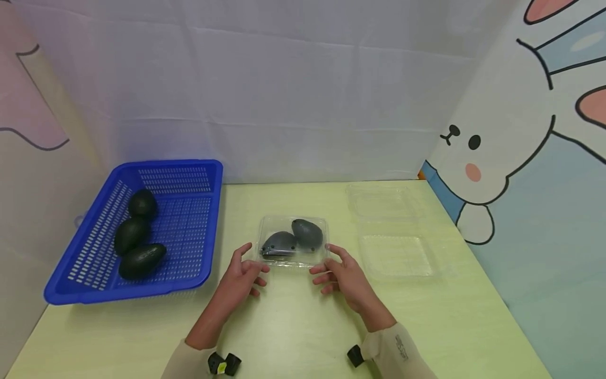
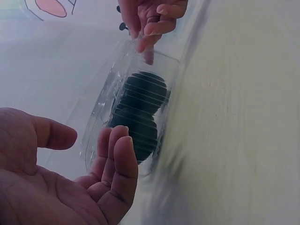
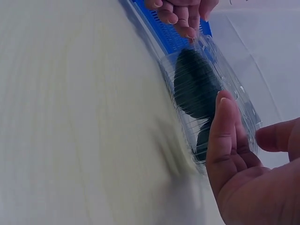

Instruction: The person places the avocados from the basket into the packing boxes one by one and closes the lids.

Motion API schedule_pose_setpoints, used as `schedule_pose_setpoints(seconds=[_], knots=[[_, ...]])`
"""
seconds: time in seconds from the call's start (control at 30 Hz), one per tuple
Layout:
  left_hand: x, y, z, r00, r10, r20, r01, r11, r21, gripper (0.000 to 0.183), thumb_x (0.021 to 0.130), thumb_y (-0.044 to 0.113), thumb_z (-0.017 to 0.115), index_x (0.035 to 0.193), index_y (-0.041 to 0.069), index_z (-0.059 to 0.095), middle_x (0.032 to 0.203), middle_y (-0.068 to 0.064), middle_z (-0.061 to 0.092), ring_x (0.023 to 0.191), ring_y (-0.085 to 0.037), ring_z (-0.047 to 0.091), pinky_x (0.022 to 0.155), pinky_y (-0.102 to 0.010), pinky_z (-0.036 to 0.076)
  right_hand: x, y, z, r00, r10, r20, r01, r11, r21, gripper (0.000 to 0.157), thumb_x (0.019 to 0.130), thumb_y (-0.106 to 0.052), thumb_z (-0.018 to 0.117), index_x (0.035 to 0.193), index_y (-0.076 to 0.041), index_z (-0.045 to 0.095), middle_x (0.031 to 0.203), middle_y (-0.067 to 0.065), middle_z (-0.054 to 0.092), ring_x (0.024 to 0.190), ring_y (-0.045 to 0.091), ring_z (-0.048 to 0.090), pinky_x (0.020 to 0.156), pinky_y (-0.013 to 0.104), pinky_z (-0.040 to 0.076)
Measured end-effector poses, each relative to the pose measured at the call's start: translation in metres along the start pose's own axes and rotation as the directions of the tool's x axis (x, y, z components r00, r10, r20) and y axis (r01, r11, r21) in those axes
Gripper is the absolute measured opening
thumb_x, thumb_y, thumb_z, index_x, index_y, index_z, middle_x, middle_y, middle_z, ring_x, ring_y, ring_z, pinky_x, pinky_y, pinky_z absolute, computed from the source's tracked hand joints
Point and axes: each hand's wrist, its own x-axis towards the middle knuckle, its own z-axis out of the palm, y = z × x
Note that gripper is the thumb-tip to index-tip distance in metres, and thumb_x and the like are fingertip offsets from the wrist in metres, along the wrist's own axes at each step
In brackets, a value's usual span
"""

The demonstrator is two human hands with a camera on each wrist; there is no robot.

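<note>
A see-through plastic clamshell box, its lid down, lies on the table in front of me with two dark green avocados inside. My left hand is at the box's near left corner, thumb and fingers spread and relaxed. On the other side, my right hand has its fingertips right at the near right corner, fingers loosely bent. Both wrist views show a gap between thumb and fingers, neither hand gripping the box. Through the ribbed side wall the avocados show in the right wrist view.
At the left stands a blue plastic basket with three avocados along its left side. To the right lies another see-through clamshell box, opened flat, its lid half towards the back. A white cloth hangs behind the table.
</note>
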Motion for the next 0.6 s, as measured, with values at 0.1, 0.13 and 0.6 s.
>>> schedule_pose_setpoints(seconds=[0.1, 0.13, 0.6], knots=[[0.002, 0.002, 0.001, 1.0, 0.009, 0.004, -0.009, 1.0, 0.0, 0.065, 0.104, 0.013, 0.05, 0.161, 0.007, 0.018, 0.127, -0.02, 0.065, 0.089, -0.026, 0.069, 0.065, -0.037, 0.058, 0.007, -0.002, 0.003, 0.999, 0.002, -0.04, -0.002, 1.0, 0.007, 0.051, 0.109, -0.015, 0.045, 0.158, -0.011, 0.031, 0.11, 0.021, 0.074, 0.079, 0.021, 0.074, 0.062, 0.031, 0.059], [0.003, 0.003, 0.001, 1.0, 0.01, 0.006, -0.009, 1.0, -0.003, 0.066, 0.104, 0.013, 0.05, 0.161, 0.006, 0.018, 0.13, -0.021, 0.063, 0.092, -0.027, 0.069, 0.067, -0.038, 0.059, 0.01, -0.003, 0.003, 0.999, 0.001, -0.05, 0.0, 1.0, 0.004, 0.052, 0.109, -0.015, 0.046, 0.158, -0.011, 0.03, 0.111, 0.02, 0.074, 0.08, 0.022, 0.075, 0.062, 0.031, 0.059], [0.022, 0.014, 0.007, 0.999, 0.043, 0.015, -0.043, 0.999, -0.008, 0.076, 0.103, 0.012, 0.051, 0.165, 0.003, 0.007, 0.161, -0.021, 0.036, 0.126, -0.039, 0.06, 0.094, -0.049, 0.056, 0.038, -0.021, 0.017, 0.994, -0.043, -0.102, 0.043, 0.999, -0.005, 0.071, 0.106, -0.024, 0.058, 0.163, -0.012, 0.018, 0.134, 0.021, 0.065, 0.098, 0.028, 0.073, 0.067, 0.033, 0.061]])
